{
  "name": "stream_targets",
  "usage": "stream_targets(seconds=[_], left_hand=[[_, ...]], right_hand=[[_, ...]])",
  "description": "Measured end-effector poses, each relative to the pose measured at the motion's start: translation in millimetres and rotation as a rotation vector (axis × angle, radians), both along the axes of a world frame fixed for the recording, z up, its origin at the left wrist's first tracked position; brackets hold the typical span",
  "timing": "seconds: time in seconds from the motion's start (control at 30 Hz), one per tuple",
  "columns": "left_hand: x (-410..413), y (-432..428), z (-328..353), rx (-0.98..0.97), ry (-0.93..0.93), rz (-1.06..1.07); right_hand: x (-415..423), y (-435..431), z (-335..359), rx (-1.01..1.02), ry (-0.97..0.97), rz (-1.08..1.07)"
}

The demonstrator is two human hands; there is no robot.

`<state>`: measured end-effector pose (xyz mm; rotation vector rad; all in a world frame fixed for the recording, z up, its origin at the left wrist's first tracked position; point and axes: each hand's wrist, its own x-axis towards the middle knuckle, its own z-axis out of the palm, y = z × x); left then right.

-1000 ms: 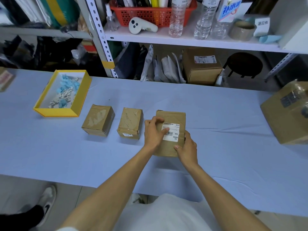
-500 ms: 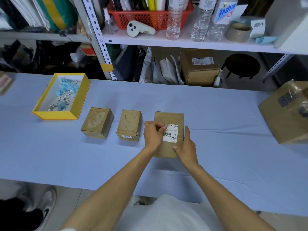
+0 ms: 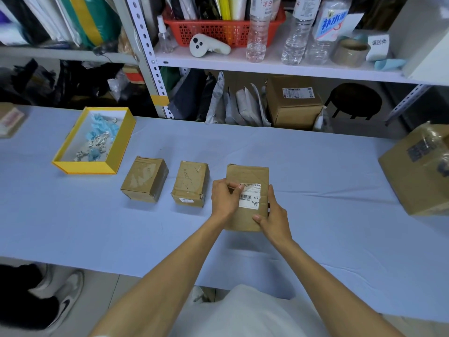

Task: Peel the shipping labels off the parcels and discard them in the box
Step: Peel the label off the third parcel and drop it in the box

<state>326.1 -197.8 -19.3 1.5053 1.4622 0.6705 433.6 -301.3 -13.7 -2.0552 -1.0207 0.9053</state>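
Note:
A flat brown parcel (image 3: 245, 173) lies on the blue table in front of me, with a white shipping label (image 3: 251, 197) on its top. My left hand (image 3: 224, 200) pinches the label's upper left corner between thumb and fingers. My right hand (image 3: 273, 215) grips the parcel's right edge and near corner, steadying it. Two smaller brown parcels (image 3: 144, 178) (image 3: 192, 183) stand to the left; the nearer one has a small white sticker on its front face. The yellow box (image 3: 110, 152) at the far left holds several crumpled label scraps.
A large taped carton (image 3: 418, 171) sits at the right table edge and another parcel (image 3: 9, 119) at the far left edge. Behind the table stand shelves with bottles, a red basket, tape and a labelled carton (image 3: 294, 103). A person's shoe (image 3: 65, 297) is on the floor.
My left thumb and fingers have closed on the label's upper left corner. The right hand has slid a little up along the parcel's right edge.

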Motion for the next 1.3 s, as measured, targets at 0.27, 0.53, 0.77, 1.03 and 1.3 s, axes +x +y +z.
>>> stream_targets(seconds=[0.27,0.53,0.77,1.03,1.3], left_hand=[[-2.2,-2.3,4.5,0.001,-0.090,0.005],[-10.7,-8.2,16.0,0.031,-0.197,-0.028],[-13.9,-9.4,17.3,0.071,-0.155,-0.054],[-8.0,-7.2,22.3,0.058,-0.073,0.004],[-12.7,-2.2,19.1,0.055,-0.123,-0.014]], right_hand=[[-2.5,1.8,-4.8,-0.015,-0.015,-0.034],[1.4,5.5,-6.4,-0.042,-0.030,-0.022],[-0.4,5.6,-6.3,-0.027,-0.057,-0.009],[1.7,9.7,-7.6,-0.061,-0.054,-0.010],[1.1,8.2,-5.4,0.006,-0.037,0.002]])
